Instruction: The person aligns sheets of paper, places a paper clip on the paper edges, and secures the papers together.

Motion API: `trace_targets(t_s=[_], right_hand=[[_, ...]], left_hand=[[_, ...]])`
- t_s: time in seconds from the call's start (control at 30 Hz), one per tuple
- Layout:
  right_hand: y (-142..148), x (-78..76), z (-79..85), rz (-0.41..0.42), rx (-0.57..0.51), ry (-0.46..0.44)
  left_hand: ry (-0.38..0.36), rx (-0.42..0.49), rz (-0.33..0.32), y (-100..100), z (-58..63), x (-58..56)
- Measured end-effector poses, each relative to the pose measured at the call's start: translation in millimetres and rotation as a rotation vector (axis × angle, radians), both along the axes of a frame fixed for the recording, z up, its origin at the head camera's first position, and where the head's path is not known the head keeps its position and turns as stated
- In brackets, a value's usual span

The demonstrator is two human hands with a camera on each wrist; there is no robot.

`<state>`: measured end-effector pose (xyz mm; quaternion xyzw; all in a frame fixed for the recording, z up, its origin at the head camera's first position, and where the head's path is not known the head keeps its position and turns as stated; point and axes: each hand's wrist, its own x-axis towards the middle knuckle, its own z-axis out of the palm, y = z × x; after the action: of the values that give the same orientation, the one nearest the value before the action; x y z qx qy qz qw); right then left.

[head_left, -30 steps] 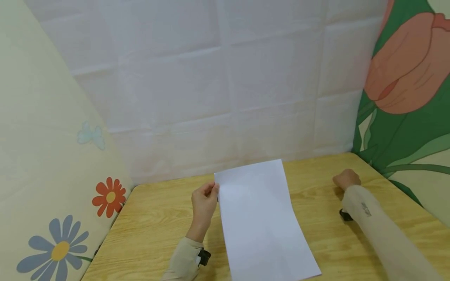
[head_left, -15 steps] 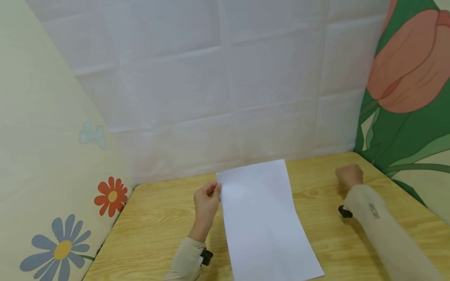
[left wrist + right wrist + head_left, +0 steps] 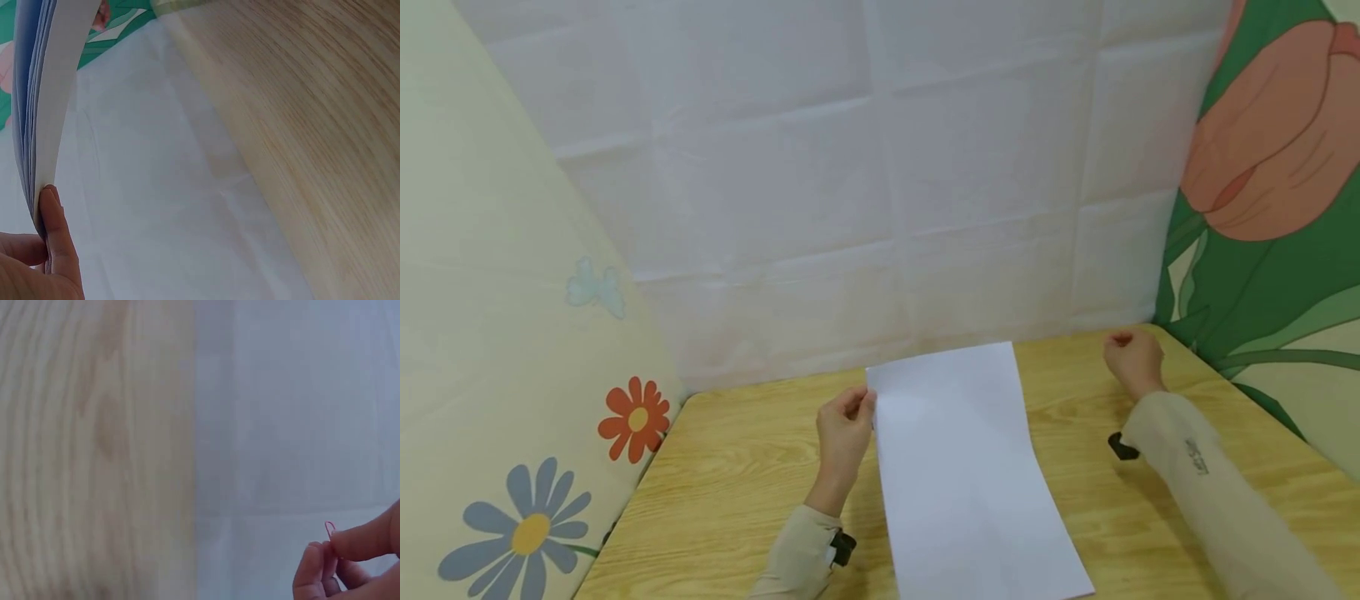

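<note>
Pinching paper (image 3: 970, 475) by edge, paperclip (image 3: 329, 531), tabletop (image 3: 1067, 433) between

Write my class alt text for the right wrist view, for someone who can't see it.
A right hand at lower right pinches a red paper clip in its fingers. Wood-grain tabletop fills the left half, creased white backdrop the right.

hands (image 3: 844, 437) (image 3: 1135, 362): 2 | paperclip (image 3: 330, 529): 1 | paper stack (image 3: 970, 475): 1 | table (image 3: 737, 454): 1
</note>
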<state>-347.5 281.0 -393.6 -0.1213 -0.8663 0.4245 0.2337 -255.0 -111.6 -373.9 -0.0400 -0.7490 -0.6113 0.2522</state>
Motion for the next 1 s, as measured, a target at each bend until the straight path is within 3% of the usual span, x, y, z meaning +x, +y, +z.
trace_targets(t_s=[0.23, 0.5, 0.63, 1.0], right_hand=[[-28, 6.3, 22.8, 0.007, -0.059, 0.197], [-67, 20.3, 45.9, 0.167, -0.154, 0.374], [-83, 26.0, 55.0, 0.253, -0.17, 0.43], [-112, 41.7, 63.9, 0.407, -0.15, 0.472]], left_hand=[[-0.018, -0.006, 0.008, 3, -0.7, -0.3], [-0.02, -0.001, -0.007, 4, -1.1, -0.4], [-0.002, -0.016, -0.005, 4, -1.7, -0.8], [0.073, -0.062, 0.014, 8, -2.7, 1.4]])
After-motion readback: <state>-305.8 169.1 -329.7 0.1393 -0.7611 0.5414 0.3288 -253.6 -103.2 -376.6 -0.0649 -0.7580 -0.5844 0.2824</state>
